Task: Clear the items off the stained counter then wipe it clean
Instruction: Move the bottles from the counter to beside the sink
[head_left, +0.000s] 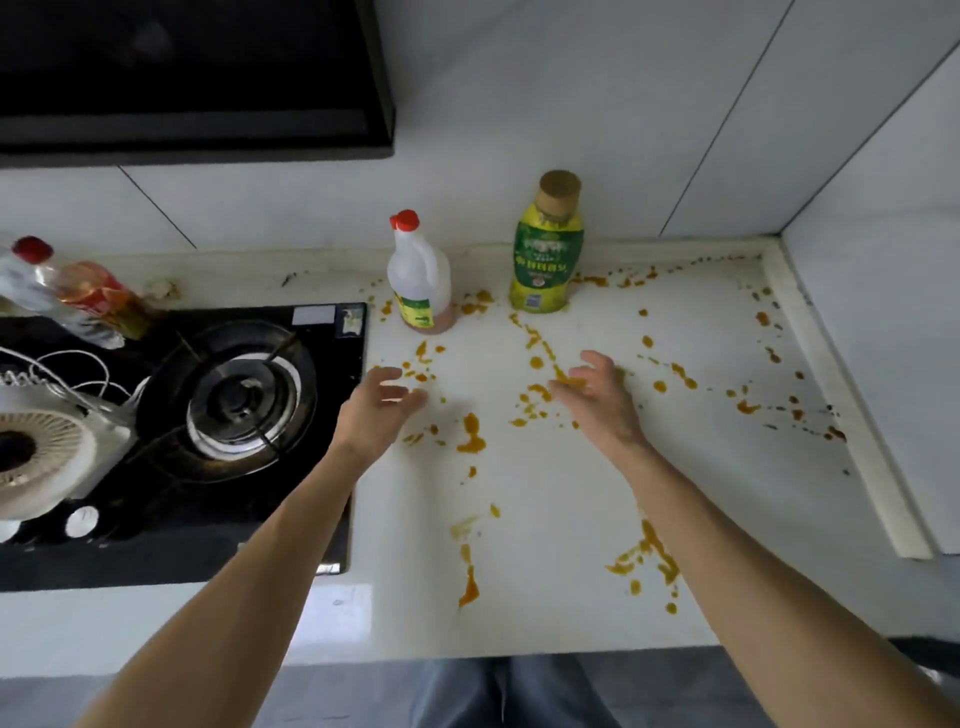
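Head view, inspected from my remote station: left hand (382, 402) sits at centre frame with fingers loosely spread and holding nothing, poised above the counter (571, 493) just right of the gas hob (249, 395). Right hand (597, 392), slightly right of centre, is likewise empty, fingers relaxed and apart; I cannot tell whether its fingertips touch the surface. Beyond both hands, toward upper centre, two items remain standing upright against the back wall: a white bottle with a red cap (418, 275), and beside it to the right a yellow-green bottle (545, 249). Orange stains (470, 434) are scattered across most of the counter, from the bottles down to the front edge and out to the right corner. My judgement: clearing is not yet finished and wiping has not begun; no cloth is in view. Risks noted: the hands may drag through wet sauce and transfer it to the bottles, giving a slippery grip; a hurried reach could tip either tall bottle. At upper left a third bottle (67, 296) leans over the hob, and a small white fan (47, 452) with trailing cable lies on it.
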